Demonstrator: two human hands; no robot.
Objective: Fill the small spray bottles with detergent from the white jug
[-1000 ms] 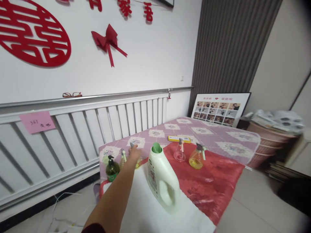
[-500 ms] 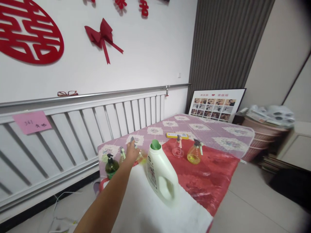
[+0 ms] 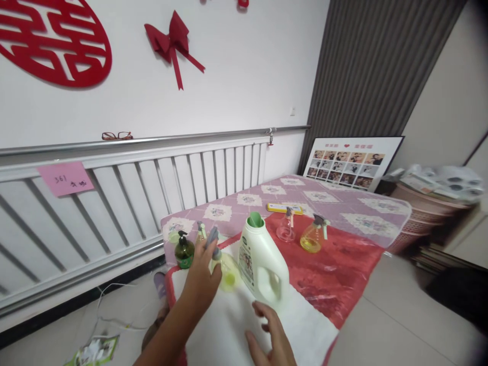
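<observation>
Lilac floral-covered desk (image 3: 330, 207): one clear plastic spray bottle (image 3: 227, 273), grey-headed (head uppermost, from where I stand), grasped by the left hand (image 3: 204, 277) beside a pale-green plastic jug (image 3: 263, 262); right hand (image 3: 272, 338), loosely spread and empty, near the jug's base.

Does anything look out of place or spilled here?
No spill shows. Oddest are the eyeglasses, perched at the pipe above the radiator, where they could fall; also, the detergent jug appears uncapped, its green spout exposed.
</observation>
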